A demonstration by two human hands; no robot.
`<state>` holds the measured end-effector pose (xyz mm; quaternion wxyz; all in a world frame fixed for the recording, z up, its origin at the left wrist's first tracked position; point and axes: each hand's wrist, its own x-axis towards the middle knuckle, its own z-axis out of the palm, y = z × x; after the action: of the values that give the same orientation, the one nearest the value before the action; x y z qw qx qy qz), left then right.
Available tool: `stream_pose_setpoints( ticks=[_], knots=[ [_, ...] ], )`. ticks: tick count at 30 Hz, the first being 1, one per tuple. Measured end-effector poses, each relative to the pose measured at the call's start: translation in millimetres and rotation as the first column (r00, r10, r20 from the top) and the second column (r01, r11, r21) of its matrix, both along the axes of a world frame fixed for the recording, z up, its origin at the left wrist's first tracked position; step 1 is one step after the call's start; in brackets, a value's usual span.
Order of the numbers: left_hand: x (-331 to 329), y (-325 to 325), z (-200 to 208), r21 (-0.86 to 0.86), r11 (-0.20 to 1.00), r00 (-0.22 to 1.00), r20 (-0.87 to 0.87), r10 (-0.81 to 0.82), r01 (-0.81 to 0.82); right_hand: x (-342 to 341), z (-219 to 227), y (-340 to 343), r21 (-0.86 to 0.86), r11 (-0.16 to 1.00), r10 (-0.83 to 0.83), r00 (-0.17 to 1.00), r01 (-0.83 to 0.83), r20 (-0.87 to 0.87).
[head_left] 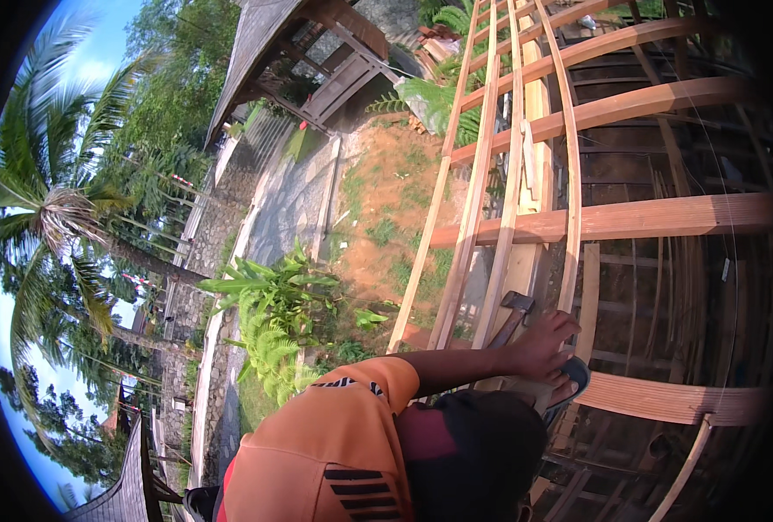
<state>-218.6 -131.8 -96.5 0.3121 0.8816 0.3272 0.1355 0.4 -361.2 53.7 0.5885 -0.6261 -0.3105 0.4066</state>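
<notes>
My left hand (541,348) reaches across from the orange sleeve, with its fingers bent and closed beside my foot. Whatever it grips is hidden by the fingers. A thin, curved wooden batten (572,183) runs right up to these fingers. Just beyond the wrist, a hammer (516,304) shows its dark metal head, while its handle slants back behind my forearm. A dark blue sandal (580,378) is on the foot next to the hand. No part of my right hand shows. Dark trousers (491,435) cover my bent leg.
Several wooden battens (469,235) run lengthwise over thick reddish rafters (656,217), with openings between them. Dark framing lies below on the right. Bare soil (373,209), leafy plants (273,304) and a paved path (273,217) lie far below. A shingled roof (252,52) stands beyond.
</notes>
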Motion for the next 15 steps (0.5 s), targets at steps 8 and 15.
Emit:
stream_pose_setpoints(
  ticks=[8, 15],
  knots=[
    [-12.8, 7.5, -6.2, -0.006, 1.0, 1.0, 0.016, 0.021, -0.021, 20.3, -24.8, 8.4, -0.021, 0.99, -0.141, 0.939, 0.141, -0.313],
    [-10.9, 11.4, -2.4, -0.065, 0.997, 0.999, -0.014, -0.035, 0.034, 31.0, -44.4, -23.2, -0.017, 0.992, -0.125, 0.975, 0.124, -0.183]
  ],
)
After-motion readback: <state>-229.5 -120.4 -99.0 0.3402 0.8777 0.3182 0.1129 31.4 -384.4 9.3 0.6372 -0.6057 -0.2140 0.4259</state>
